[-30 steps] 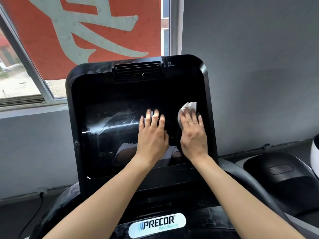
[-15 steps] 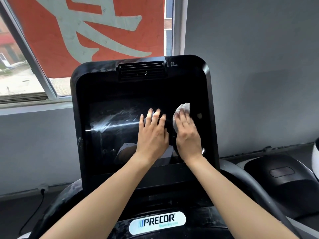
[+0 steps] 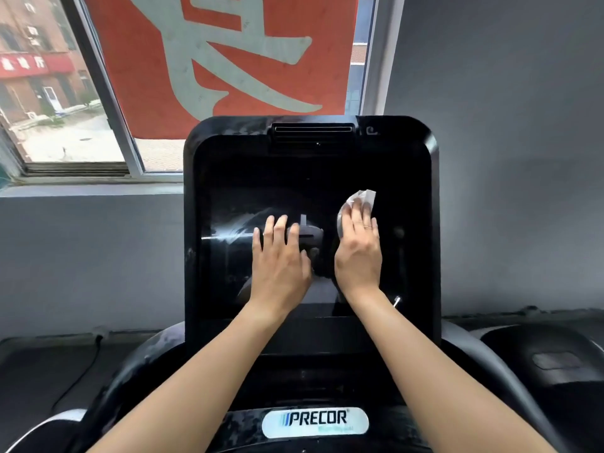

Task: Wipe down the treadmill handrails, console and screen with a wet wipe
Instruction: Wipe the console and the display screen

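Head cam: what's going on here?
A person is wiping the treadmill screen. The right hand presses a white wet wipe flat against the screen's right side. The left hand rests flat on the middle of the screen, holding nothing. Pale streaks show on the left part.

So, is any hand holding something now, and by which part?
The right hand presses the wet wipe flat on the screen under its fingers; the left hand holds nothing.
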